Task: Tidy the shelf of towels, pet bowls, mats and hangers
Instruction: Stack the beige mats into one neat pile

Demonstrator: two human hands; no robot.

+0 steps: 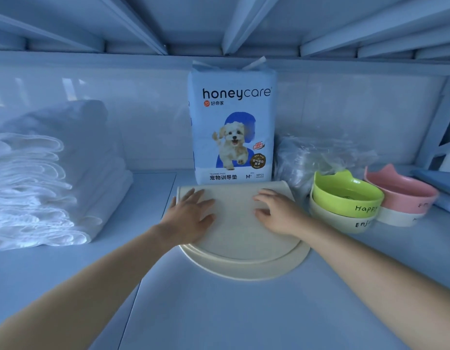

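A stack of cream mats [240, 238] lies in the middle of the shelf, rounded edge toward me. My left hand [191, 213] rests flat on the mats' left side with fingers spread. On the right side my right hand [278, 210] presses the top mat, fingers slightly bent. A pile of folded white towels [49, 183] sits at the left. To the right, a green pet bowl [347, 195] is nested in a cream bowl [340, 221], and a pink bowl [403, 195] sits in a white one [398, 218]. No hangers show.
A tall honeycare pack of pet training pads [232, 122] stands upright right behind the mats. A crumpled clear plastic bag [317, 157] lies behind the bowls. The shelf above hangs low overhead. Blue flat items [435, 183] sit at the far right.
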